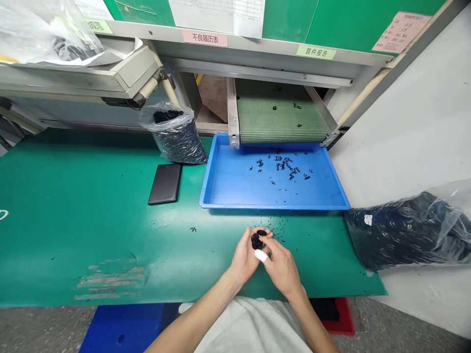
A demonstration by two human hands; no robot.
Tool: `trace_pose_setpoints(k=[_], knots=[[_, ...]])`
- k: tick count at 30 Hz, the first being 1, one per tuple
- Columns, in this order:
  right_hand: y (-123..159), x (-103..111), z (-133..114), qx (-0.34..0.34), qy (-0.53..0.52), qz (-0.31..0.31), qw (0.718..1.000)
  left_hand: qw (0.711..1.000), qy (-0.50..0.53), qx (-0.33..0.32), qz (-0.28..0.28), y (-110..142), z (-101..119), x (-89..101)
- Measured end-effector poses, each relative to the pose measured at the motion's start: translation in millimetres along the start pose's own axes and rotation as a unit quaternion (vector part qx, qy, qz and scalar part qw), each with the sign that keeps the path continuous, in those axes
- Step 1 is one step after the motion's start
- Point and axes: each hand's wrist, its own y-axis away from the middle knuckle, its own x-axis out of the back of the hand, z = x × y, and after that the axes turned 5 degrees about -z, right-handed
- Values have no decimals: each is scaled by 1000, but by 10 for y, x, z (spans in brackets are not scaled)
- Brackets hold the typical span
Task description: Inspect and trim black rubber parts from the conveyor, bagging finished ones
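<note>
Over the front of the green table, my left hand cups a few small round black parts, its palm turned up. My right hand reaches in from the right, its fingers closed on the same parts; a white cover wraps its thumb. Exactly which part the right fingertips pinch is hard to make out. Just beyond the hands, tiny black slivers lie scattered on the green tabletop. Behind these stands a blue tray with several small black branching pieces in it.
A green conveyor belt ends above the tray's back edge. To its left stand a clear bag of black parts and a black booklet. A large bag of dark parts lies at the right by the white wall.
</note>
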Motion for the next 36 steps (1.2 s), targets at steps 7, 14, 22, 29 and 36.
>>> trace_pose_setpoints(k=[7,14,22,29,36], knots=[[18,-15,28,-30,-66,3,997,1000,25,13,-13,-10,-36,24],[87,39,14,-21,-35,25,999,999,37,24,1,-30,-37,56],[108,54,178,-81,-124,55,987,991,-128,10,30,13,35,121],[61,183,236,-39,-139,24,989,919,-385,87,-4,100,21,62],[64,202,277,-46,-95,29,994,911,-405,72,6,71,-50,60]])
